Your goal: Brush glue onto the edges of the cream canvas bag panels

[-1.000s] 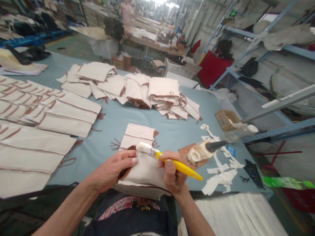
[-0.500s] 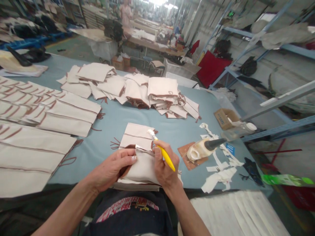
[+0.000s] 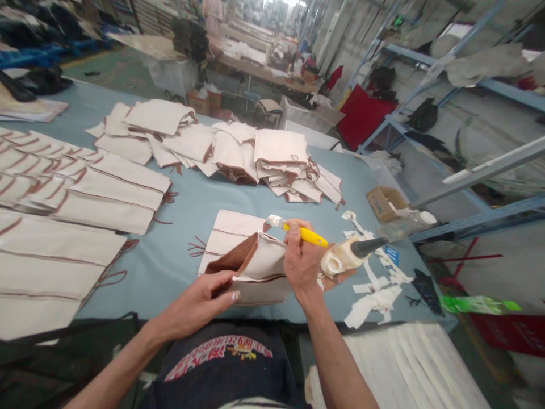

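Observation:
A cream fabric piece with a brown lining [image 3: 266, 258] stands partly opened near the table's front edge. My left hand [image 3: 202, 301] pinches its lower left edge between thumb and fingers. Closed around a yellow-handled brush [image 3: 313, 236], my right hand [image 3: 302, 258] is at the piece's right side. White bristles point left, above the fabric's upper edge. Behind the held piece lies another flat cream piece [image 3: 232, 224] with brown cords at its left. Right of my right hand is a cream glue bottle with a dark nozzle [image 3: 344, 257], on a brown scrap.
Overlapping cream pieces [image 3: 102, 199] cover the table's left side, and a pile [image 3: 279, 147] lies at the back. White strips [image 3: 374, 304], a small carton [image 3: 385, 204] and a clear bottle [image 3: 406, 224] are on the right. Blue shelving [image 3: 426, 59] stands beyond.
The held piece has been tilted open, showing more brown lining. My right hand has moved up and right, and the brush has turned nearly level. My left hand is slightly lower.

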`<act>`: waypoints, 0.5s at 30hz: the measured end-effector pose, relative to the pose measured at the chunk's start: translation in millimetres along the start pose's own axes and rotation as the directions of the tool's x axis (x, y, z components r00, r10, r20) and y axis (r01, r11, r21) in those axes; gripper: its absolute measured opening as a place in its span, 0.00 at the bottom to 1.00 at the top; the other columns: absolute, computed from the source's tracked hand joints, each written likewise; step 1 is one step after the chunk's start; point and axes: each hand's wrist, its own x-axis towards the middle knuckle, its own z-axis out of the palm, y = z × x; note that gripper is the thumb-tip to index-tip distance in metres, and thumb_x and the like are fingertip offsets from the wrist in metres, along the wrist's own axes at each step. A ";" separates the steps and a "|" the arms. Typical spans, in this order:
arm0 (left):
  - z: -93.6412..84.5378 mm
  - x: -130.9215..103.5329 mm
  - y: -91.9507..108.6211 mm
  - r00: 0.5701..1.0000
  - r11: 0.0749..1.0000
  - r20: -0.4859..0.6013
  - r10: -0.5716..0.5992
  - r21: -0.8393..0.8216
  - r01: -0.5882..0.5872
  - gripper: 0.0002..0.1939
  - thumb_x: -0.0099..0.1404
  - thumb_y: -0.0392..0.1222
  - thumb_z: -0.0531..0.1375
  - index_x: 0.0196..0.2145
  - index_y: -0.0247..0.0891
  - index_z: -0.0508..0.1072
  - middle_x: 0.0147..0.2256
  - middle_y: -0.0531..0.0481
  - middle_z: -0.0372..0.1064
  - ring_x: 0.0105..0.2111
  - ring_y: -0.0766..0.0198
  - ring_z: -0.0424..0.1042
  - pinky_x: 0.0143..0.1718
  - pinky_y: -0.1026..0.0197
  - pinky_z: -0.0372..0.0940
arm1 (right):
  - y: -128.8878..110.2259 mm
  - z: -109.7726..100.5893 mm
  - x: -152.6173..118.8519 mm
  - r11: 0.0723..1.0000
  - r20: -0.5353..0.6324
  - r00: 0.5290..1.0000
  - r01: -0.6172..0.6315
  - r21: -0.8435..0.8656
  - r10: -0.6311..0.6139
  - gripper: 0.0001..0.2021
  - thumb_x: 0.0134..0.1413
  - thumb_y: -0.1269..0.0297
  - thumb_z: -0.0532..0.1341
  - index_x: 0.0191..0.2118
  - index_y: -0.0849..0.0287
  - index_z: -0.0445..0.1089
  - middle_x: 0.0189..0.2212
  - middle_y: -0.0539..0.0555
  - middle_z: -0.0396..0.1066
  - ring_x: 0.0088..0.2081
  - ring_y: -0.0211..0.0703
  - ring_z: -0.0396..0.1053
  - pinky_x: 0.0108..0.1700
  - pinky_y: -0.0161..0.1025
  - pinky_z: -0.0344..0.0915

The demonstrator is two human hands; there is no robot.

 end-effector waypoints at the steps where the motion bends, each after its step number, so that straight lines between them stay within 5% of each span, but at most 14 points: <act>1: 4.1 0.1 -1.6 0.999 0.998 -0.025 0.022 0.058 -0.020 0.16 0.73 0.45 0.56 0.50 0.38 0.80 0.43 0.48 0.79 0.41 0.58 0.74 0.43 0.63 0.66 | 1.4 2.9 1.3 1.000 -0.002 1.000 -0.002 0.002 0.002 0.16 0.72 0.54 0.53 0.42 0.58 0.72 0.24 0.48 0.68 0.25 0.40 0.65 0.30 0.37 0.61; 7: 14.3 -2.4 -1.2 0.994 0.980 -0.094 0.064 0.192 -0.045 0.17 0.74 0.40 0.51 0.48 0.37 0.79 0.41 0.48 0.79 0.38 0.59 0.76 0.41 0.64 0.65 | -11.5 -7.1 -8.6 0.987 -0.168 0.982 -0.061 0.152 0.086 0.15 0.70 0.52 0.55 0.40 0.57 0.72 0.23 0.48 0.70 0.27 0.40 0.69 0.33 0.37 0.66; 11: 16.0 -5.5 -6.2 0.981 0.962 -0.171 0.095 0.271 -0.046 0.14 0.72 0.38 0.51 0.38 0.38 0.77 0.36 0.47 0.79 0.37 0.58 0.76 0.40 0.63 0.66 | -30.1 -26.4 -35.9 0.914 -0.040 0.966 -0.227 0.336 0.255 0.18 0.68 0.48 0.58 0.33 0.57 0.71 0.14 0.43 0.62 0.15 0.35 0.59 0.19 0.32 0.54; 15: 20.9 -9.9 -17.4 0.962 0.937 -0.230 0.149 0.342 -0.064 0.13 0.72 0.37 0.52 0.38 0.38 0.77 0.35 0.47 0.79 0.35 0.59 0.76 0.39 0.63 0.66 | -33.7 -26.0 -63.8 0.824 0.088 0.901 -0.425 0.375 0.425 0.21 0.65 0.44 0.59 0.31 0.57 0.70 0.12 0.43 0.61 0.13 0.34 0.57 0.17 0.31 0.51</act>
